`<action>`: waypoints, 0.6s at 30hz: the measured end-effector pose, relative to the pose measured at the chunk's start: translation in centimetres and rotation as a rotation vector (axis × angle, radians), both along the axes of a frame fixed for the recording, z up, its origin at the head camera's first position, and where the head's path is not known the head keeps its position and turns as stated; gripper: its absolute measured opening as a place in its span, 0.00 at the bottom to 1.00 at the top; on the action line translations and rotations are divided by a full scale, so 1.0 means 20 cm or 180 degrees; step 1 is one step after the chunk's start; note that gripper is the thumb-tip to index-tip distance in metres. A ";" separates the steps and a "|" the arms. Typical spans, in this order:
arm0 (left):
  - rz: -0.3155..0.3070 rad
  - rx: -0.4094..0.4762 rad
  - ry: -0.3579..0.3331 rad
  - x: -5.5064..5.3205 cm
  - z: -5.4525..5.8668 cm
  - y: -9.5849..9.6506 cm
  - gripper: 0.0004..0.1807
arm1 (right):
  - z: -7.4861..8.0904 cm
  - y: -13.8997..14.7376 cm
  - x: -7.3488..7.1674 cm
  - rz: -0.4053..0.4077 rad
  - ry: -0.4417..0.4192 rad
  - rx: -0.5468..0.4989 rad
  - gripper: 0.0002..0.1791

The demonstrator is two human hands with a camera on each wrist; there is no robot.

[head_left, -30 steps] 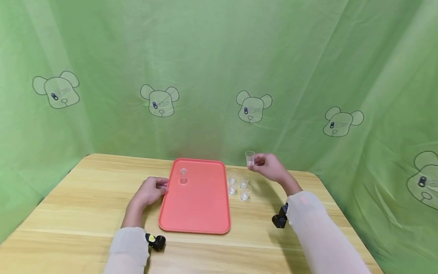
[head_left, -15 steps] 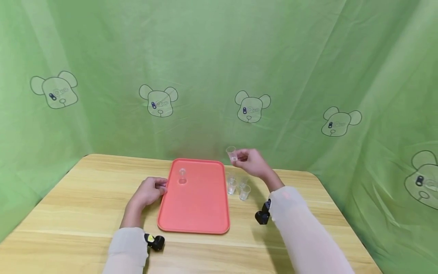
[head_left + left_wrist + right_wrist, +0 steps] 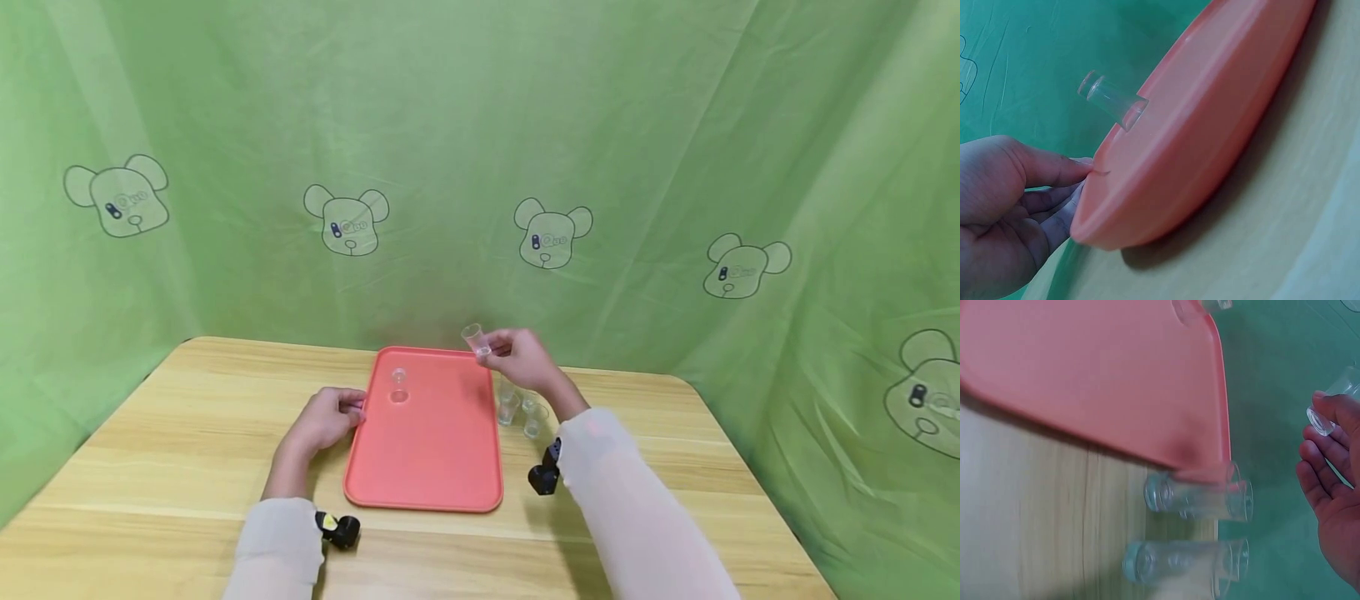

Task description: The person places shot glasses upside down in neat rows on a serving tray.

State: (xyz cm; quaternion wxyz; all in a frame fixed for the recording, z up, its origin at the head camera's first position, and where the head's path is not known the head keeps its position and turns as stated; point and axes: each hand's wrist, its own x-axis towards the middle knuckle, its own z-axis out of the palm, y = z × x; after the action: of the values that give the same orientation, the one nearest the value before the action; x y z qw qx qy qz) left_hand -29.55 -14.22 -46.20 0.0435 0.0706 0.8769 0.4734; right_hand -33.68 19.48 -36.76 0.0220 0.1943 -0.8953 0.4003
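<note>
A red tray [image 3: 423, 442] lies on the wooden table. At its left side my left hand [image 3: 330, 417] pinches the rim, thumb on top and fingers underneath in the left wrist view. Upside down on the tray's far left part stands one clear shot glass [image 3: 1113, 101]. My right hand [image 3: 522, 360] holds another clear shot glass [image 3: 476, 340] near its base, between thumb and fingers. That glass is raised over the tray's far right corner, mouth up and leaning left. Several more shot glasses [image 3: 1200, 497] stand upright beside the tray's right edge, partly hidden by the right forearm in the head view.
A green curtain [image 3: 450, 167] with bear-head prints hangs behind and along the sides of the table [image 3: 187, 450]. Black wrist cameras [image 3: 543, 471] sit on both wrists.
My right hand has carried its shot glass leftward, from above the table to over the tray's far right corner, and the glass has tilted left. The left hand stays at the tray rim.
</note>
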 end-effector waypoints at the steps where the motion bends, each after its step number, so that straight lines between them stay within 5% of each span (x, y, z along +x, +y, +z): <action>1: 0.0002 0.0000 -0.0004 0.00 0.00 0.00 0.20 | 0.00 -0.01 0.00 0.0017 0.0003 -0.0008 0.17; 18: 0.0002 -0.0023 -0.0005 0.01 0.01 0.00 0.20 | -0.09 -0.17 -0.01 -0.0041 -0.0063 -0.0017 0.11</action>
State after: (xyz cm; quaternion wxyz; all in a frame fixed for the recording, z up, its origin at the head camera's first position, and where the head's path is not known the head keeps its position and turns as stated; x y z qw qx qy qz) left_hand -29.39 -14.19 -45.99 0.0442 0.0699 0.8786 0.4703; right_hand -33.97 15.99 -38.48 0.0163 0.1845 -0.8957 0.4043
